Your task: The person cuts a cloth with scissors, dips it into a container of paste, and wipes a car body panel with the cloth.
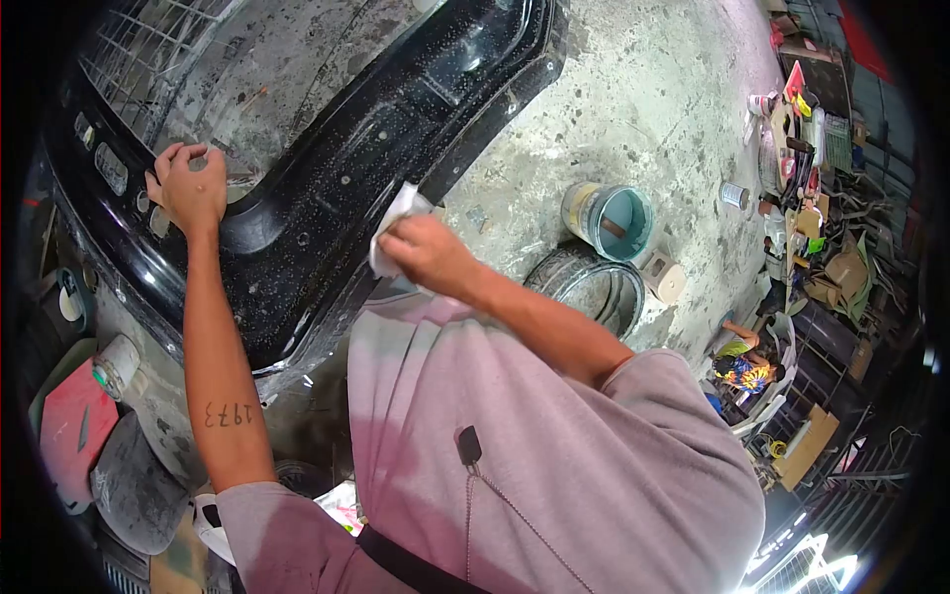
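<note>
A large black vehicle body panel (327, 173) with a window-like opening lies across the upper left, its glossy surface covered in small pale specks or drops. My left hand (191, 188) has its fingers curled at the panel's inner edge, beside a row of cut-out holes. Closed around a folded white cloth (401, 213), my right hand (426, 249) presses against the panel's near outer edge. The cloth's lower part is hidden by my fingers.
To the right of the panel stands an open paint bucket (616, 223), with a black tyre-like ring (594, 292) next to it. A small can (733, 194) is farther off. Another person (747, 366) is near the cluttered right side. A red panel (77, 436) leans at lower left.
</note>
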`<state>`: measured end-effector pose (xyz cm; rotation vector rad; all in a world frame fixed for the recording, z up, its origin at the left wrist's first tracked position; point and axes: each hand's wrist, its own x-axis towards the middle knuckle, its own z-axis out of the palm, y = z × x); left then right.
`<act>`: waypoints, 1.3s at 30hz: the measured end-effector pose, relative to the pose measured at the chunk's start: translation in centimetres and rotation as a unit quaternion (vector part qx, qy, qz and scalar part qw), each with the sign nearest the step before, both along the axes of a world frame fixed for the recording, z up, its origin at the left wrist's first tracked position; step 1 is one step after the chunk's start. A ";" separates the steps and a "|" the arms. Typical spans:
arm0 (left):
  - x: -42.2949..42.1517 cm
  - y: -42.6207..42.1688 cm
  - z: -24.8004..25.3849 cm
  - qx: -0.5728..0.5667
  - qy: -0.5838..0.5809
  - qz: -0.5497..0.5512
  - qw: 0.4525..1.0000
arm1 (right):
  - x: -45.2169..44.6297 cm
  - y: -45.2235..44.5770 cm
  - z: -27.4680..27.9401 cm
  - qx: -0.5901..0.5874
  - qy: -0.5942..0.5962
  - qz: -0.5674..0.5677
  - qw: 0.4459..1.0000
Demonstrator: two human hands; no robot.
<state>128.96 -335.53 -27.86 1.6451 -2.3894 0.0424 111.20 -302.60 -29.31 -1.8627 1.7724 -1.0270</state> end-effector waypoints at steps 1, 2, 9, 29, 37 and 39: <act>0.0 0.0 0.0 0.000 0.001 0.001 1.000 | -1.8 -0.2 -0.2 0.003 0.009 0.011 1.000; 0.0 0.0 0.0 0.000 0.000 0.002 1.000 | -4.2 -0.5 0.1 0.019 0.018 0.010 1.000; 0.3 -0.5 -0.4 0.017 0.003 -0.011 1.000 | -22.8 -4.0 0.8 0.037 0.177 0.001 0.983; 0.4 0.2 -0.8 -0.008 0.034 0.009 0.999 | -20.3 -8.0 3.1 0.086 0.180 0.211 0.957; 0.5 -0.1 -1.1 0.007 0.054 -0.007 0.999 | -7.5 -9.4 3.8 0.010 0.164 0.393 0.905; 0.7 -0.6 -1.3 0.012 0.019 -0.004 1.000 | -7.4 -9.1 3.3 0.009 0.158 0.361 0.919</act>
